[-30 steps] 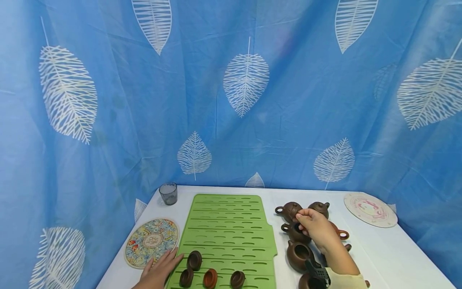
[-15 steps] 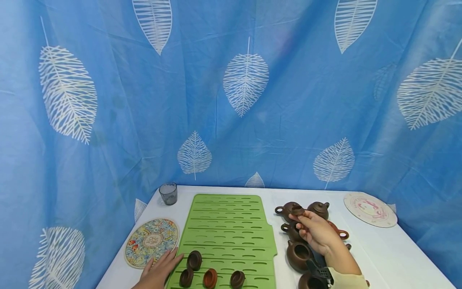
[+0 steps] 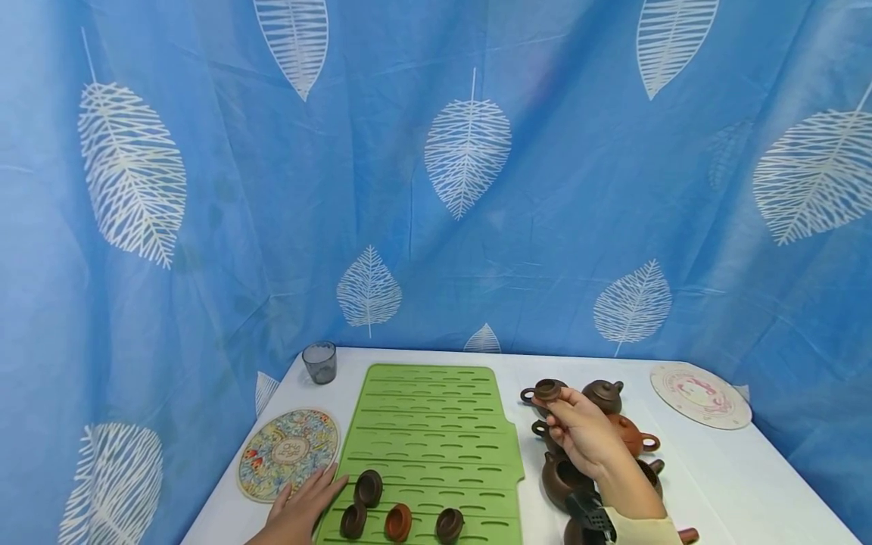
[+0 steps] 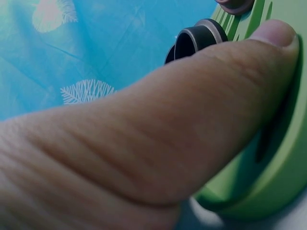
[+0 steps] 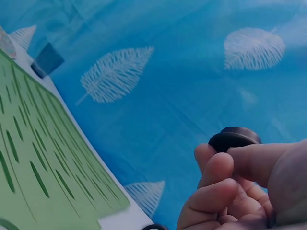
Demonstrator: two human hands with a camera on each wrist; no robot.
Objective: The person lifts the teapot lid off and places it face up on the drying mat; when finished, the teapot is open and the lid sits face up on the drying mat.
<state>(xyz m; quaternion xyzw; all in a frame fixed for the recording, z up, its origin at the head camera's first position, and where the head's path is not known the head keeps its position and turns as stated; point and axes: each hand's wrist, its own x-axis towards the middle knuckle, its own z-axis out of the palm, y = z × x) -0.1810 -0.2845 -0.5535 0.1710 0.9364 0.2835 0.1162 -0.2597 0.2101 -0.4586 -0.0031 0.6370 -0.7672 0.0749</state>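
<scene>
My right hand (image 3: 587,433) pinches a small dark brown teapot lid (image 3: 547,390), turned with its hollow side up, above the teapots at the right. In the right wrist view the lid (image 5: 234,139) sits between thumb and fingertips. Below and around this hand stand several brown teapots (image 3: 562,484) and a reddish one (image 3: 630,437). My left hand (image 3: 303,506) rests at the left edge of the green mat (image 3: 436,446), fingers extended. Beside it on the mat lie dark lids (image 3: 369,488) (image 3: 353,521), a reddish lid (image 3: 398,522) and another dark lid (image 3: 450,524).
A patterned round plate (image 3: 289,454) lies left of the mat, with a grey glass (image 3: 319,362) behind it. At the far right is a white plate with a pink print (image 3: 700,394). A blue curtain (image 3: 436,288) hangs behind the white table (image 3: 756,484).
My right hand has lifted the lid from the back left teapot, turned it hollow side up and moved slightly left. The left hand has stayed in place.
</scene>
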